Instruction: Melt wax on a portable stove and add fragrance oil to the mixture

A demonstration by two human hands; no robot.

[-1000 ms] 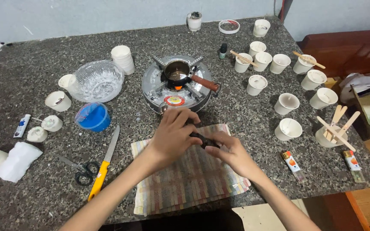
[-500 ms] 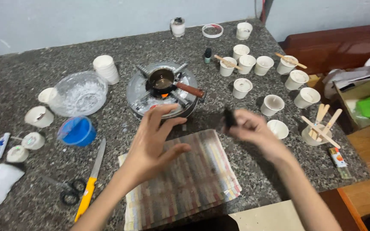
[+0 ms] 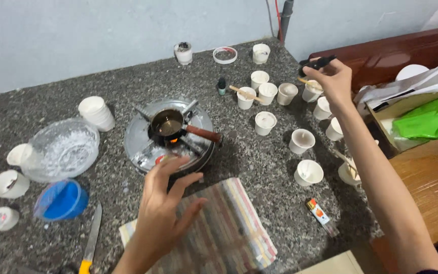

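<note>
The right hand point(image 3: 333, 81) has its grip clamped on a small black tool point(image 3: 316, 63), held lengthwise above the far-right white cups point(image 3: 311, 92), while the left hand point(image 3: 166, 203) hovers spread-fingered over the striped cloth point(image 3: 229, 238), well apart

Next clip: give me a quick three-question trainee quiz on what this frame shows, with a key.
1. True or false: the right hand holds a small dark object above the white cups.
2. Which is the left hand over? A. striped cloth B. glass bowl C. blue lid
3. What sits on the lit burner?

Key: 1 true; 2 A; 3 a small pot with a wooden handle.
</note>
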